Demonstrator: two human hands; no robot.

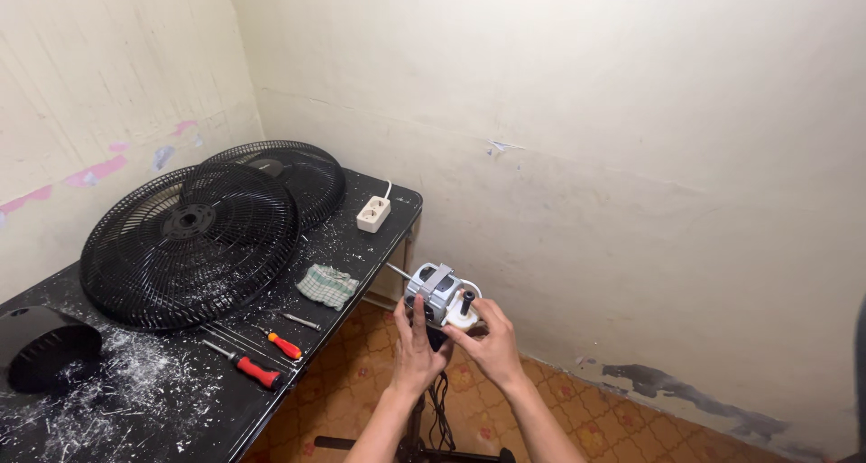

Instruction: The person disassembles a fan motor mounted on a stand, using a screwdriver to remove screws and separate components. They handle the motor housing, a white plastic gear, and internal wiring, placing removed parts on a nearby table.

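Both hands, left (417, 355) and right (490, 347), and forearms are bare: no sleeves, gloves or jewellery.

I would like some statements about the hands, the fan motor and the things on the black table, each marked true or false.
1. Both hands hold the grey fan motor above the floor. True: the left hand and the right hand grip it from below.
2. The two black fan grilles lie on the floor. False: they lie on the black table, one overlapping the other.
3. Two screwdrivers with red handles lie on the table near its front edge. True.
4. The white power strip is in the right hand. False: it rests on the far corner of the table.
5. A checked cloth lies on the table. True.
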